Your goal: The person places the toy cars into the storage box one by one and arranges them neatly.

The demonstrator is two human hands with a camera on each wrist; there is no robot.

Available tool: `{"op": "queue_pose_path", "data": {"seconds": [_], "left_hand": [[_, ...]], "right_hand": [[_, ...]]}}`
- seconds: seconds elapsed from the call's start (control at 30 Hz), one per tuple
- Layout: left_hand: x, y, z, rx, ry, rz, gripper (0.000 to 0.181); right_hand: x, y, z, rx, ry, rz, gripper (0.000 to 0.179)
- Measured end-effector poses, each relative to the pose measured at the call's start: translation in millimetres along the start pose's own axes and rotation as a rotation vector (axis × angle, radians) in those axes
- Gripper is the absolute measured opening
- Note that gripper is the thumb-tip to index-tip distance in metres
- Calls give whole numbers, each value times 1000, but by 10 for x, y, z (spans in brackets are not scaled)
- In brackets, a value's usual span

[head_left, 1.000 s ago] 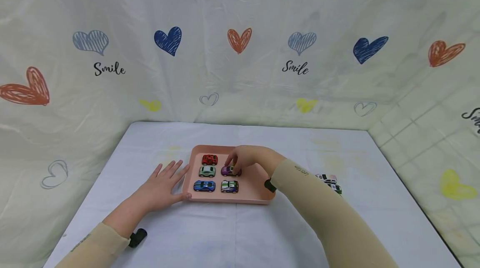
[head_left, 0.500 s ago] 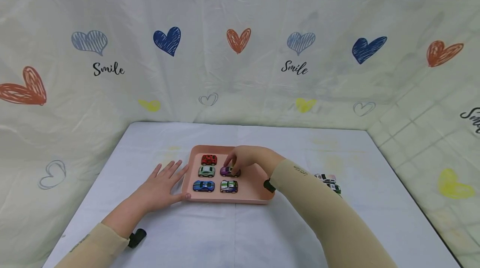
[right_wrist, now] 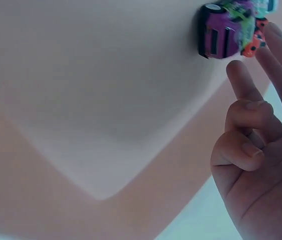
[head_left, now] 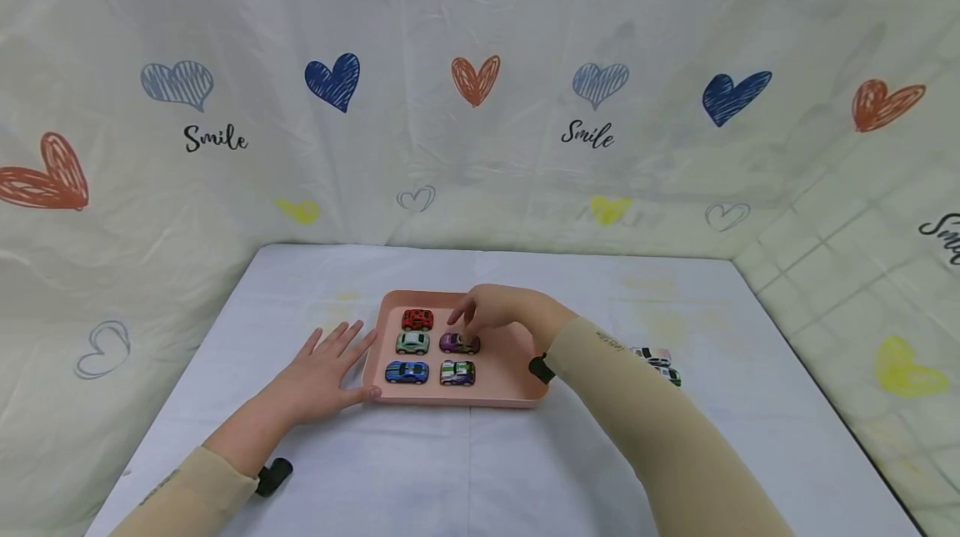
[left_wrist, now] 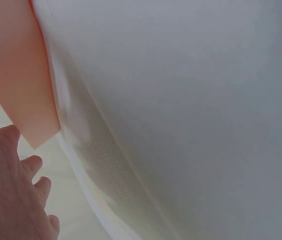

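While the spread left hand (head_left: 321, 383) touches the tray (head_left: 506, 374), raise the released right hand (head_left: 497, 309) vertically to avoid shifting the purple car (head_left: 453, 343) below it.

Pink tray (head_left: 510, 383). Purple car (right_wrist: 223, 32), green markings. Red car (head_left: 417, 319), black markings. Blue car (head_left: 407, 372).

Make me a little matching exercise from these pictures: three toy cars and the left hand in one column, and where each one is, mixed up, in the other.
Column one:
1. red car
2. blue car
3. purple car
4. left hand

Column two:
A. middle row, beside the pale green car
B. at the left side of the pink tray, fingers spread
C. row farthest from the person
D. nearest row, beside the white striped car

Pairs: 1-C, 2-D, 3-A, 4-B
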State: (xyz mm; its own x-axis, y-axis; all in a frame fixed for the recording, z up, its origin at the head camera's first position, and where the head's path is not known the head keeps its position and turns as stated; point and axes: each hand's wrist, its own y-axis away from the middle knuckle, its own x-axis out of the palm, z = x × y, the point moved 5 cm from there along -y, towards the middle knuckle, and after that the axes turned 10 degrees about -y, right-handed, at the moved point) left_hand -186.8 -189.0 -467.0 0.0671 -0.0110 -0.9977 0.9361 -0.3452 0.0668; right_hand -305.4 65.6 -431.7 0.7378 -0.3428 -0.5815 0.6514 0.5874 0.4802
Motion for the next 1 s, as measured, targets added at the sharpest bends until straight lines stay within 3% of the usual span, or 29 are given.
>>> {"op": "queue_pose_path", "data": {"seconds": [0.43, 0.67, 0.9, 1.0], "left_hand": [[-10, 8, -2, 6, -15, -5, 99], [-32, 10, -3, -5, -8, -1, 99], [89, -31, 45, -9, -67, 0, 101], [85, -31, 40, -6, -44, -12, 100]], "right_hand": [[-248, 264, -67, -90, -3, -49, 37], [-393, 461, -211, -96, -4, -103, 34], [-476, 736, -389, -84, -42, -159, 31], [-502, 845, -494, -85, -52, -170, 33]]}}
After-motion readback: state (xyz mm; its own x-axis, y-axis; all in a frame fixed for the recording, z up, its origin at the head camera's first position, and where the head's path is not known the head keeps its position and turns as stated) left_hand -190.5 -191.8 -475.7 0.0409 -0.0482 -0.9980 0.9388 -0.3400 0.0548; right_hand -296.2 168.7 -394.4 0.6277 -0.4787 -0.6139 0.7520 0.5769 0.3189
